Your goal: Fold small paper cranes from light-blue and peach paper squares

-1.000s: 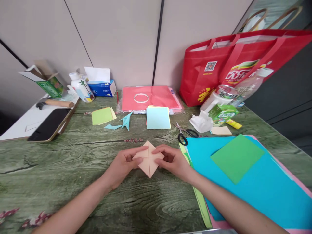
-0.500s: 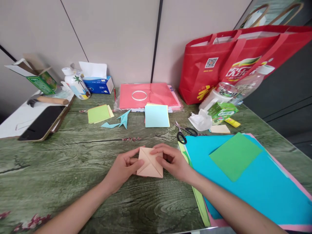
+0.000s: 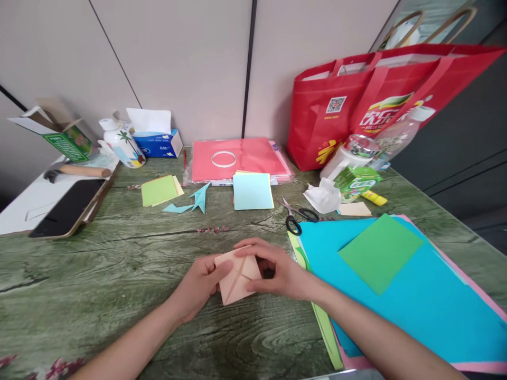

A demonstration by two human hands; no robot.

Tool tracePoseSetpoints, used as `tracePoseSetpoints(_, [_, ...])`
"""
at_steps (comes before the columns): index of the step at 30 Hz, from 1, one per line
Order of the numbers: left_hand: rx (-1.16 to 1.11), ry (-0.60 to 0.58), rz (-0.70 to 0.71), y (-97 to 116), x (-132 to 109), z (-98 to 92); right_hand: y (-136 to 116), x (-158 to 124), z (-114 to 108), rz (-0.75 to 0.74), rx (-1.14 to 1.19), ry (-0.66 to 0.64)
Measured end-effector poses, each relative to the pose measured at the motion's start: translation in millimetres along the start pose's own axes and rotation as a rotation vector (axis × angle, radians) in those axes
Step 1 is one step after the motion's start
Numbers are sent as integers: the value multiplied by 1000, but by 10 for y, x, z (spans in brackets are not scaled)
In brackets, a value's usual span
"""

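Note:
A peach paper square (image 3: 237,282) with folded flaps and crossing creases is held between my two hands, above the green wood-patterned table (image 3: 158,274). My left hand (image 3: 202,285) pinches its left edge, thumb on top and fingers hidden beneath. My right hand (image 3: 275,269) grips the right side, with fingers along the top edge and the thumb at the lower right. Behind them lie a blue folded paper figure (image 3: 199,199) and a stack of light blue squares (image 3: 253,191).
Black-handled scissors (image 3: 295,215) lie right of centre. Large blue sheets (image 3: 415,316) with a green square (image 3: 381,254) cover the right. At the back stand a red bag (image 3: 320,121) and tissue box (image 3: 158,143); a phone (image 3: 69,207) lies left.
The peach paper has turned and tilted between my hands, its lower corner now pointing down. My right hand has spread over its top and right edges. The camera view has shifted slightly.

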State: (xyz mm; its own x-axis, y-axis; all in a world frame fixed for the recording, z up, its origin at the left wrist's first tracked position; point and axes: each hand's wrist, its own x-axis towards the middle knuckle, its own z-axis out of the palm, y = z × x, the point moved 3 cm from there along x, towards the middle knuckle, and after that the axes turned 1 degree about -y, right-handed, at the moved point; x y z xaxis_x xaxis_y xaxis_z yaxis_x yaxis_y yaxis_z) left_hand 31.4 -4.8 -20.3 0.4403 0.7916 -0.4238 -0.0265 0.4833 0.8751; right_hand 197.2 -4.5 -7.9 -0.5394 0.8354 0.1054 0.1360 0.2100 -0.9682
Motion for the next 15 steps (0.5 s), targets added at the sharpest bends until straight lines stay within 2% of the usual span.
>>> tracePoseSetpoints(3, [-86,-10,-29,6,1,25,19,-5,-3,51,47,27])
tracePoseSetpoints(9, [-125,-27,-41,22,-8,47,70,-32,-52,63,196,121])
tracePoseSetpoints(15, [-137,-105,-42,24,-12,31,109,-29,-103,40,-3,95])
